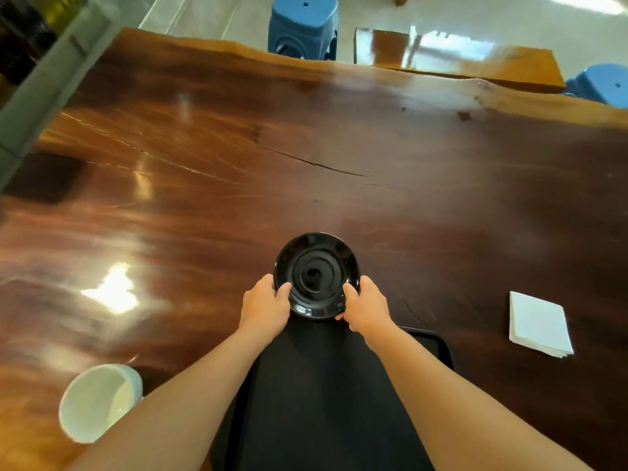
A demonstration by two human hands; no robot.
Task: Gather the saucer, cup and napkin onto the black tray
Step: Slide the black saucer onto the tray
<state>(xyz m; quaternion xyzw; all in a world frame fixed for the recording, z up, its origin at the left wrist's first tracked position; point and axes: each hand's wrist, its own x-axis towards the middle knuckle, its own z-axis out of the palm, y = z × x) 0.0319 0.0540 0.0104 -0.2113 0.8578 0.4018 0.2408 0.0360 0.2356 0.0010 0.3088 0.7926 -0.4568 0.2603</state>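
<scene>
A glossy black saucer (316, 274) with ringed grooves is just beyond the far edge of the black tray (319, 396). My left hand (266, 305) grips its left rim and my right hand (365, 307) grips its right rim, thumbs on top. The tray lies near me between my forearms, which hide part of it. A pale blue-white cup (98, 401) stands on the table left of the tray, partly behind my left forearm. A folded white napkin (538, 322) lies on the table to the right of the tray.
The wide polished wooden table (306, 158) has a long crack across its middle. Blue stools (304, 27) stand beyond the far edge, with a wooden bench (475, 59) and a second stool (601, 85) at the far right. A grey wall ledge runs along the left.
</scene>
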